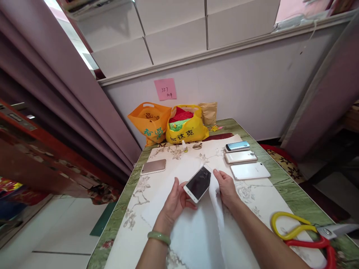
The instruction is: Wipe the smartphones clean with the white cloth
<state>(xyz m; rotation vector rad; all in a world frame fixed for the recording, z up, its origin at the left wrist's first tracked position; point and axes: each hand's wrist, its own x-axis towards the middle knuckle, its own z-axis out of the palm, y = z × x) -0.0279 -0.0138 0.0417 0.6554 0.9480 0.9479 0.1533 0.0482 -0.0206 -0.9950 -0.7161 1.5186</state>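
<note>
My left hand [176, 203] is closed around the lower left edge of a white smartphone [198, 184], its dark screen facing up and tilted. In my right hand [225, 188] a white cloth [215, 198] is pinched against the phone's upper right edge, and its length hangs down toward me. Three more phones lie in a row to the right: a blue one [238, 146], a pale gold one [240, 157] and a white one [250, 170]. A rose-gold phone [153, 166] rests by itself at the left.
Near the front right lie scissors [308, 233] with yellow and red handles. Toward the wall stand a small bottle [184, 146], eyeglasses [197, 145], an orange bag [151, 121], a stuffed yellow bag [186, 127] and a brown pouch [209, 113]. A floral sheet [140, 194] covers the table [297, 194].
</note>
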